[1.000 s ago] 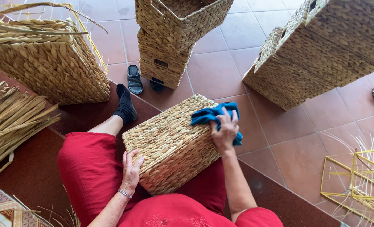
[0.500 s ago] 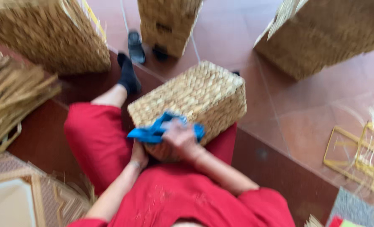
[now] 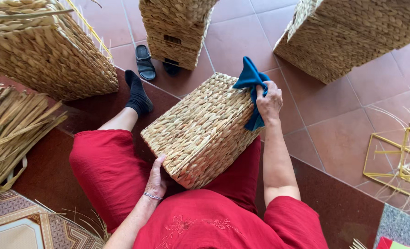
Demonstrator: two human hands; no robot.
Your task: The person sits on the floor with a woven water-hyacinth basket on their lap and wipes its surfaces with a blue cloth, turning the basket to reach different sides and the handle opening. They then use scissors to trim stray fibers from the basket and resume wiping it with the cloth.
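A woven basket [image 3: 205, 131] lies tilted across the person's red-trousered lap. At its far edge the right hand [image 3: 269, 101] clutches a blue cloth [image 3: 252, 90]; at its near corner the left hand [image 3: 156, 177] lies open, steadying it.

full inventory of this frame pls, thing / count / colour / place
woven basket: 1, straw, on lap
cloth: 1, blue, against basket's far edge
other baskets: 3, straw, floor beyond
sandals: 2, black, by middle basket
straw bundle: 1, tan, floor at left
wire frames: yellow, floor at right, count unclear
sock: 1, black, on foot
left hand: on basket's near corner
right hand: gripping cloth
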